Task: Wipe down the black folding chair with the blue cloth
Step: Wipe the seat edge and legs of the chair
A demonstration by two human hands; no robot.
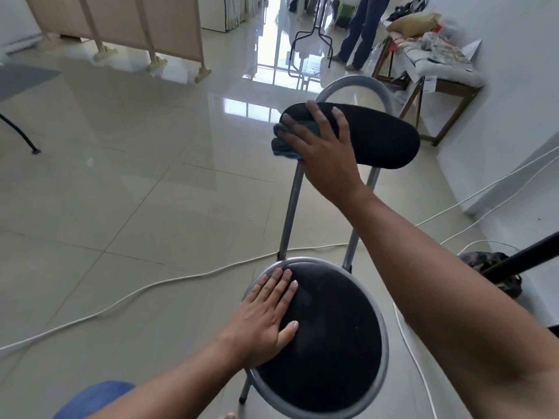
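The right hand [325,152] presses the bunched blue cloth [287,140] with spread fingers against the left end of the black folding chair's [326,337] backrest [372,137], while the left hand [266,319] lies flat and empty on the seat below, likely steadying it.

seat pad [332,334]: black | backrest pad [375,137]: black | chair frame [290,213]: grey metal | cloth [284,143]: dark blue-teal | floor tiles [136,182]: glossy beige | cord [151,287]: white | folding screen [121,22]: pale tan | wall [514,71]: white | knee [93,399]: blue fabric
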